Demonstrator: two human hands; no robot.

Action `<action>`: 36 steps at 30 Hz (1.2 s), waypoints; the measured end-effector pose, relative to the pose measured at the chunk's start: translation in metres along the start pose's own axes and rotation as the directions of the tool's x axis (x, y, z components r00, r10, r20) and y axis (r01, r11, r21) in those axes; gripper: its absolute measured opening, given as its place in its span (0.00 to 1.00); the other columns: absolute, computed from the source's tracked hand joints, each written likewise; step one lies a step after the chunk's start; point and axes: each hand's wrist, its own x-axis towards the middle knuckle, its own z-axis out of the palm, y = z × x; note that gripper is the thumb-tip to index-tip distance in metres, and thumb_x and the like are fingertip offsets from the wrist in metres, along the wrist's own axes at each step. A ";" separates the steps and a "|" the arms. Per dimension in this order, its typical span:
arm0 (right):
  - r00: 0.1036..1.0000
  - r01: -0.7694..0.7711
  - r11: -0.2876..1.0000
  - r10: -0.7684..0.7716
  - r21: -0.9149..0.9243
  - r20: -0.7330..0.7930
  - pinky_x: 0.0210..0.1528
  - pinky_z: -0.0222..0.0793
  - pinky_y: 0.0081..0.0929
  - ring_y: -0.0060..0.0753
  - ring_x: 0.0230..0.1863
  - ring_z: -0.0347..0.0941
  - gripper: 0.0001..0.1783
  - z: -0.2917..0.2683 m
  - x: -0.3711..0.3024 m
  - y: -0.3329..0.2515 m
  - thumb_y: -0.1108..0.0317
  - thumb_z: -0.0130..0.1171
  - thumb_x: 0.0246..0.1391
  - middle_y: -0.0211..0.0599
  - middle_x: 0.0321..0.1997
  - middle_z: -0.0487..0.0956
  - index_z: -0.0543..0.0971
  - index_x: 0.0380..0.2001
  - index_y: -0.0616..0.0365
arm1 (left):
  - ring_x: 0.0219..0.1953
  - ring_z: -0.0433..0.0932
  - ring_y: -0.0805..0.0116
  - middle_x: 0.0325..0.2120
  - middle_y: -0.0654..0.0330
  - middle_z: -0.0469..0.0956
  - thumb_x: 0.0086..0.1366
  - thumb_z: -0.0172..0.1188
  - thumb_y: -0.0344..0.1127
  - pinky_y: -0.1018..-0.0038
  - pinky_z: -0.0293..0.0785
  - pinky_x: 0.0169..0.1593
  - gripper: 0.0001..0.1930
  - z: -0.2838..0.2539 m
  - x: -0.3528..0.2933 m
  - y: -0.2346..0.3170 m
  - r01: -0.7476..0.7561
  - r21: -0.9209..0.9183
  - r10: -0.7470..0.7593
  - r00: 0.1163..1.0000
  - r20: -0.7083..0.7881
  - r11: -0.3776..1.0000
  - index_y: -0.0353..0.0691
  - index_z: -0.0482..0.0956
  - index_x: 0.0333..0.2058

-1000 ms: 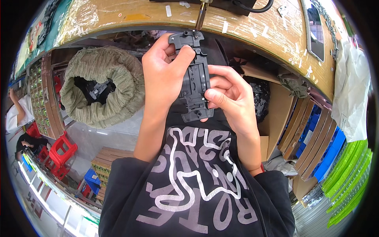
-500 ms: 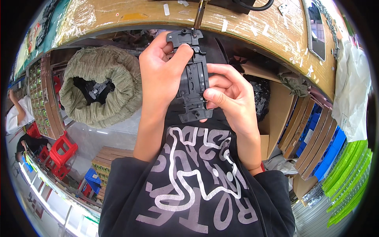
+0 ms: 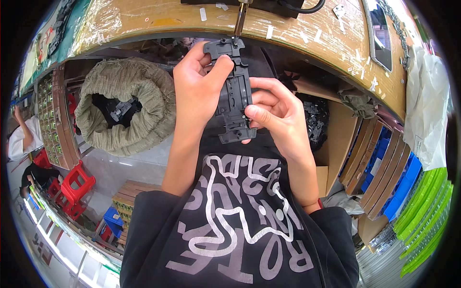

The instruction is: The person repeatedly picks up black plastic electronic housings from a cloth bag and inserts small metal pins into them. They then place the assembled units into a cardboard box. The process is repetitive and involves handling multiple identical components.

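Note:
A long black plastic part point(image 3: 235, 93), moulded with slots, ribs and holes, is held up between both hands in front of the bench edge. My left hand point(image 3: 201, 84) is closed on its upper left side, thumb pressed on the face and fingers behind. Around the lower right edge, my right hand point(image 3: 276, 108) grips it with thumb and curled fingers. A metal tool tip, like a screwdriver bit point(image 3: 241, 21), comes down from above the bench and meets the part's top end. Whether a screw sits there is too small to tell.
The wooden bench point(image 3: 168, 20) crosses the top, with a phone-like device point(image 3: 379, 41) at right. A green cloth-rimmed container point(image 3: 127, 139) with black parts stands left. Right are a cardboard box point(image 3: 338, 139), blue trays point(image 3: 401, 180) and green strips point(image 3: 425, 216). Red stools point(image 3: 78, 182) and another person point(image 3: 26, 137) are far left.
The black part has tilted slightly, its lower end shifting up and a little left. Both hands keep their hold, and the tool tip stays at its top end.

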 end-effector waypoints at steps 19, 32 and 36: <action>1.000 0.025 1.000 -0.025 0.011 0.011 0.25 0.65 0.12 0.16 0.26 0.69 0.19 -0.001 0.001 -0.001 0.76 0.56 0.44 0.35 0.29 0.75 0.67 0.42 0.66 | 0.24 0.70 0.81 0.26 0.61 0.73 0.54 0.49 0.26 0.84 0.68 0.28 0.09 -0.001 0.001 -0.002 -0.013 0.022 0.013 0.999 0.033 1.000 0.31 0.71 0.34; 0.999 -0.039 0.996 0.039 -0.075 0.000 0.26 0.67 0.14 0.17 0.27 0.69 0.18 -0.019 -0.008 0.030 0.78 0.54 0.45 0.33 0.28 0.73 0.66 0.42 0.66 | 0.25 0.67 0.83 0.28 0.65 0.71 0.55 0.46 0.28 0.86 0.65 0.29 0.10 -0.012 -0.011 -0.034 0.177 0.051 -0.184 0.968 0.169 0.983 0.34 0.71 0.36; 0.982 -0.110 0.991 0.096 -0.081 -0.163 0.22 0.73 0.23 0.21 0.26 0.69 0.19 -0.049 -0.004 0.048 0.77 0.53 0.44 0.35 0.25 0.72 0.66 0.42 0.68 | 0.19 0.64 0.82 0.25 0.64 0.70 0.55 0.55 0.35 0.85 0.60 0.19 0.17 -0.036 -0.004 -0.047 0.294 0.206 -0.335 0.920 0.203 0.933 0.34 0.65 0.41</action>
